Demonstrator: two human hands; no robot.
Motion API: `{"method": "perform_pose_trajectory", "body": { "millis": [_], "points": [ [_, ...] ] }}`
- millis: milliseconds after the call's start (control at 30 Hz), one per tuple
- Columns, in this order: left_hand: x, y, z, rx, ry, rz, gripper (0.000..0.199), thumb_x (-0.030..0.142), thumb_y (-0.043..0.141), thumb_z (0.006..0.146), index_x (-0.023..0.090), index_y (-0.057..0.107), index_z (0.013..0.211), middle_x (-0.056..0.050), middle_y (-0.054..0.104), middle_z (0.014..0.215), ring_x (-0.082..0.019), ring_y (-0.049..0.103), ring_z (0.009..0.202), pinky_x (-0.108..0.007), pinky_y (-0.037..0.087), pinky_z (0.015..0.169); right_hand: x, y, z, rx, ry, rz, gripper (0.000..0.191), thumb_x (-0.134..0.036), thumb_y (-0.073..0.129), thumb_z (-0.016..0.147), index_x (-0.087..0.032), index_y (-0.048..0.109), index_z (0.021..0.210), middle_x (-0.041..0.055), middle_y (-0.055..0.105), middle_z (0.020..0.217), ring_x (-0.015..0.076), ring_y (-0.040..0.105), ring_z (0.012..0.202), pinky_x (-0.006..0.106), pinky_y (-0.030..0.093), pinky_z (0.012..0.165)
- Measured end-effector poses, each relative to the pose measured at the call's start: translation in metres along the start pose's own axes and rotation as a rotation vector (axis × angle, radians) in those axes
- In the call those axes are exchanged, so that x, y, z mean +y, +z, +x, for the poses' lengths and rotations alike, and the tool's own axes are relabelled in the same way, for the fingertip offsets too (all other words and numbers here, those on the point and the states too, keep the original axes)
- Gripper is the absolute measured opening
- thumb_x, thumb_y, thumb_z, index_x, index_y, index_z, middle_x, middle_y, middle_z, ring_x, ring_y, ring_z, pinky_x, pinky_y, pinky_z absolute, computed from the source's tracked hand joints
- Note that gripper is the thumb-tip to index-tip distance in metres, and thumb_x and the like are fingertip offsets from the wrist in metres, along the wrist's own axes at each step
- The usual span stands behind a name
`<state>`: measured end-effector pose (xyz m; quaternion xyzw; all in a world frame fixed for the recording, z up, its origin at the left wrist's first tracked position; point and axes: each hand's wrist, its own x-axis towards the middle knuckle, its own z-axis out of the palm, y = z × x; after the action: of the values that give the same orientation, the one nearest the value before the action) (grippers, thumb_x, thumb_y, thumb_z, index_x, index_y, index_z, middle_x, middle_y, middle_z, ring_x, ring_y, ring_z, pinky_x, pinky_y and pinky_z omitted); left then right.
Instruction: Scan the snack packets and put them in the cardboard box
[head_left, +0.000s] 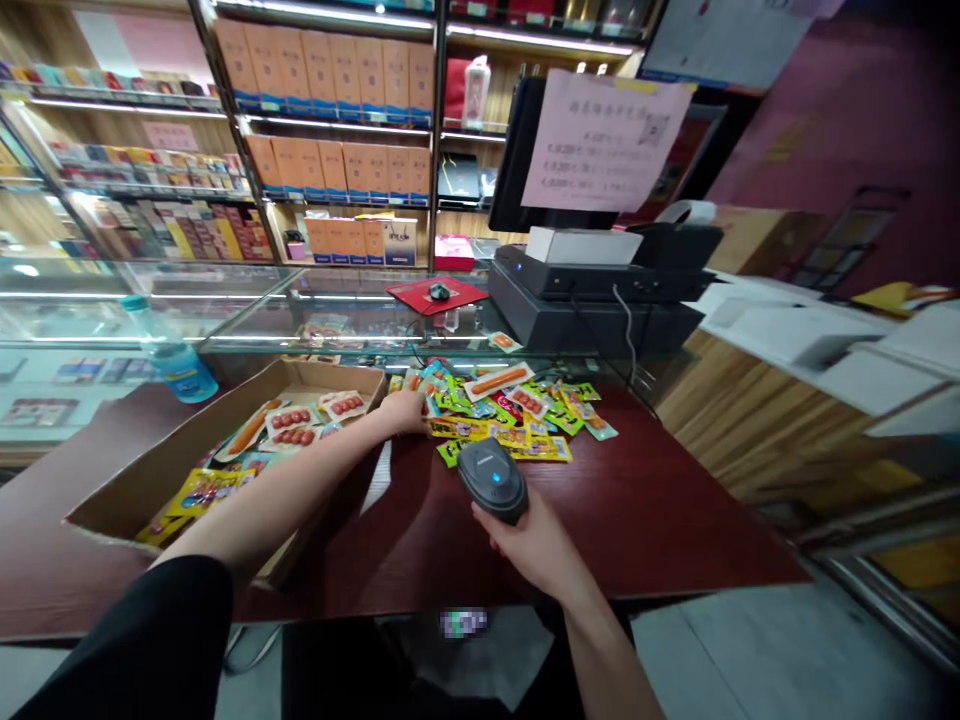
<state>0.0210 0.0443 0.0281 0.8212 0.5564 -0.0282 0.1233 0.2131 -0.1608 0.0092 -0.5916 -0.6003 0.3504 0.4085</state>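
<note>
My right hand (531, 540) is wrapped round a dark grey barcode scanner (491, 475) with a blue light on top, held over the front of the table. At the left edge of a pile of snack packets (495, 430), my left hand (405, 412) has its fingers curled on a packet there; the fingertips are partly hidden. Yellow, green and red wrappers make up the pile, with sausage packs (499, 382) lying on top. Beneath my left forearm stands an open cardboard box (172, 445) holding more sausage packs (292, 425) and yellow packets (206, 492).
A blue bottle (180, 360) stands behind the box. Along the back runs a glass counter (345, 310) with a mouse (439, 292) on a red mat (405, 297). A monitor (517, 150) and dark register (540, 310) stand at the back right. White boxes (810, 320) lie further right.
</note>
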Motion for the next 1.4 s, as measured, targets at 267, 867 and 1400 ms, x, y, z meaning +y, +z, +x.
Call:
{"method": "perform_pose_trajectory", "body": {
  "millis": [267,867,1400],
  "points": [
    [-0.014,0.006,-0.001,0.102,-0.025,-0.164,0.052,0.022,0.080,0.058,0.019,0.068,0.108,-0.011,0.072,0.099,-0.028,0.070,0.094,-0.031,0.053,0.080,0.005,-0.004,-0.001,0.015,0.009,-0.008,0.029,-0.042,0.067,0.082,-0.018,0.069,0.099,0.0027,0.069,0.060,0.0217,0.069,0.056,0.029,0.053,0.053],
    [-0.059,-0.041,-0.090,0.101,-0.041,-1.161,0.047,0.044,0.090,0.052,0.015,0.067,0.080,-0.001,0.071,0.076,-0.012,0.064,0.066,-0.019,0.043,0.054,-0.030,0.035,0.005,-0.103,-0.065,0.103,0.032,-0.044,0.070,0.081,-0.016,0.071,0.097,0.0053,0.072,0.063,0.0201,0.067,0.053,0.026,0.051,0.049],
    [-0.059,-0.031,-0.081,0.011,0.008,-1.132,0.043,0.033,0.090,0.051,0.015,0.060,0.075,0.002,0.067,0.065,-0.007,0.053,0.052,-0.018,0.036,0.049,-0.024,0.036,-0.001,-0.059,-0.082,0.127,0.033,-0.043,0.070,0.081,-0.016,0.072,0.099,0.0073,0.074,0.067,0.0217,0.069,0.053,0.028,0.052,0.048]
  ]
}}
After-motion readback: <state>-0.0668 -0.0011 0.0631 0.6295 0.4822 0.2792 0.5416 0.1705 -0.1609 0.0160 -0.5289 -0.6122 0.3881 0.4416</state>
